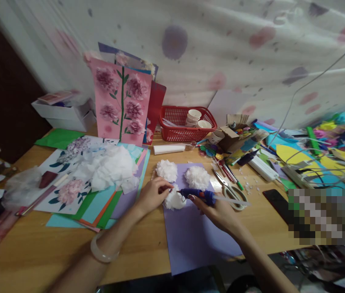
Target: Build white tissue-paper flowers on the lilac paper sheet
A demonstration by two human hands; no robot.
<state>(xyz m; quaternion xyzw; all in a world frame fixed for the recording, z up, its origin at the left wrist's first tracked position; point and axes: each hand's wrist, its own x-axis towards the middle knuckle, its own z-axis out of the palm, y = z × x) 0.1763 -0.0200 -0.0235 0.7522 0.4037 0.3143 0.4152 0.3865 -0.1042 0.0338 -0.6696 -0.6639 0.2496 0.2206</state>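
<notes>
My right hand [216,209] is wrapped round a blue hot glue gun [207,197], a clear glue stick [235,201] poking out of its back end. The gun's nozzle points left, over a white tissue-paper flower [174,202] at the upper left of a purple sheet of card [195,244]. At that flower's upper left edge, my left hand [155,192] has its fingertips pinched together; what lies between them is too small to make out. Two more fluffy white flowers, a left one [166,170] and a right one [196,177], sit just behind.
Scissors [233,194] and pens [227,171] lie right of the card, near a dark phone [277,203]. White tissue paper [111,167] is heaped on coloured sheets at left. Behind stand a red basket [175,132] and a pink flower picture [108,101]. Cables [321,175] clutter the right.
</notes>
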